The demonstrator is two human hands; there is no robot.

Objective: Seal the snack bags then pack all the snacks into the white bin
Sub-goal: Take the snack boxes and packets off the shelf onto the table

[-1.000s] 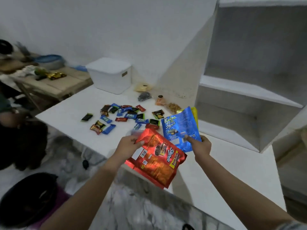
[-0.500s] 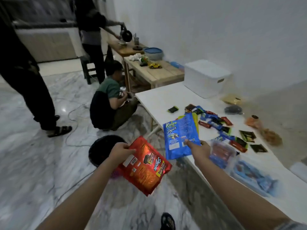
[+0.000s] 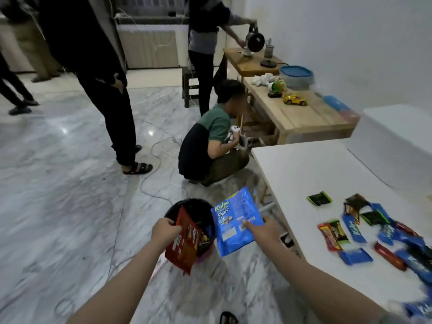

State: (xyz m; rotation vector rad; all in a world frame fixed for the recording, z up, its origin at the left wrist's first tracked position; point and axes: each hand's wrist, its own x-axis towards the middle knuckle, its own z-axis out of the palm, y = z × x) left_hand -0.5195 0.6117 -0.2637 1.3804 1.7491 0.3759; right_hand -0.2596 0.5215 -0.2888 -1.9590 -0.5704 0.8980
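Note:
My left hand [image 3: 164,232] grips a red snack bag [image 3: 183,249] by its top edge, hanging over the floor. My right hand [image 3: 263,231] pinches a blue Kalpa snack bag [image 3: 233,220] by its right side, just left of the white table [image 3: 304,174]. Both bags hang above a black round bin [image 3: 198,208] on the floor. Several small wrapped snacks [image 3: 355,232] in blue, red and black lie scattered on the table's right part. The white bin [image 3: 395,139] with its lid on stands at the table's far right.
A person [image 3: 210,141] crouches on the marble floor beside the table's far corner. Others stand behind, one [image 3: 105,78] close by on the left. A wooden bench [image 3: 299,113] with a yellow toy car and a blue-lidded tub stands beyond. A white cable [image 3: 152,164] runs across the floor.
My view has swung left, away from the table toward the floor. Both hands carried their bags off the table's edge and now hold them over the black bin.

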